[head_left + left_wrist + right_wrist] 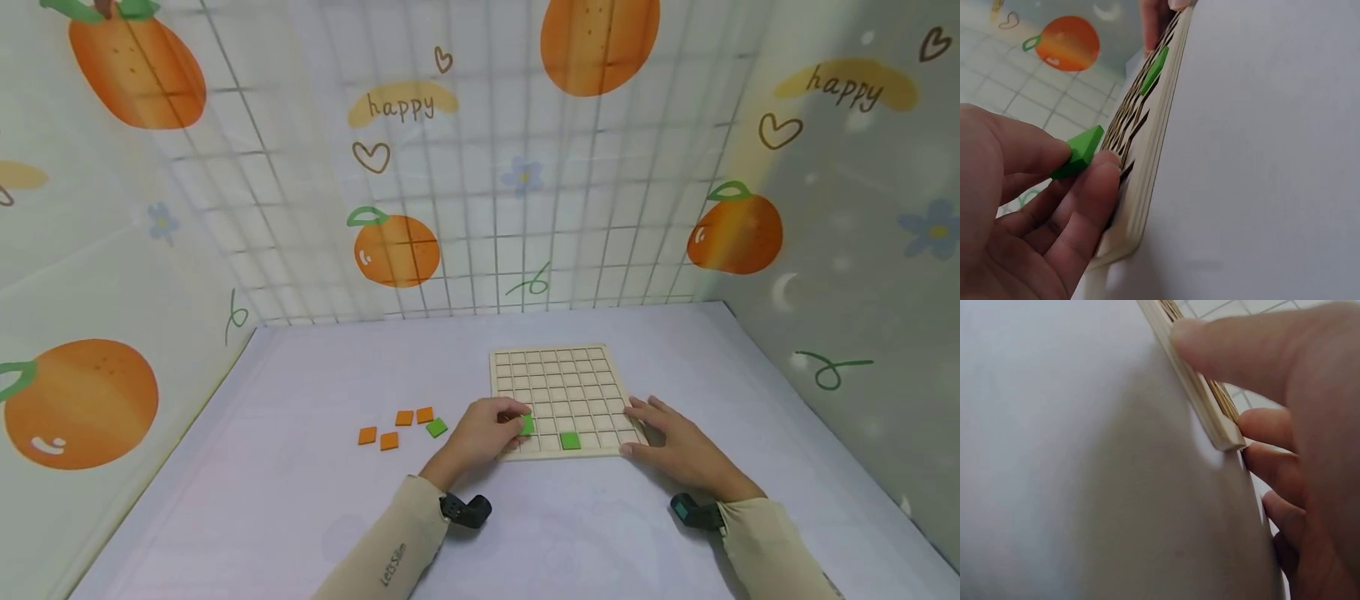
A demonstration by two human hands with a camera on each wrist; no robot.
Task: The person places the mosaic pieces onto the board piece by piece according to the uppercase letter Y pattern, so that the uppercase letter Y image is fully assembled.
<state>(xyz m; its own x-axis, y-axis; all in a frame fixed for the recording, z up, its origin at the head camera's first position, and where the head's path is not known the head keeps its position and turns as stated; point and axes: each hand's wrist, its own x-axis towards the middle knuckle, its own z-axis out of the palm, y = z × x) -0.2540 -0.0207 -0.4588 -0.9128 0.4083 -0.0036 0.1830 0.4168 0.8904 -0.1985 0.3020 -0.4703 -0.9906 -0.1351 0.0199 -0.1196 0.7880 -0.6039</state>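
A pale wooden grid board (pixel 558 379) lies on the table in front of me. My left hand (pixel 480 433) pinches a green square tile (pixel 1085 150) between thumb and fingers, over the board's front left part. Tilted in the left wrist view, this tile shows one corner pointing up towards the grid. Another green tile (pixel 571 441) sits in the front row. At the front right corner, my right hand (pixel 682 446) holds the board, its thumb (pixel 1200 344) on the front rim and its fingers along the right side.
Left of the board lie several loose orange tiles (pixel 389 442) and one green tile (pixel 437 427). Each wrist carries a dark camera (pixel 467 511). Behind the white table (pixel 225 500) hangs a printed curtain (pixel 465 192) with oranges on it, and similar sheets flank both sides.
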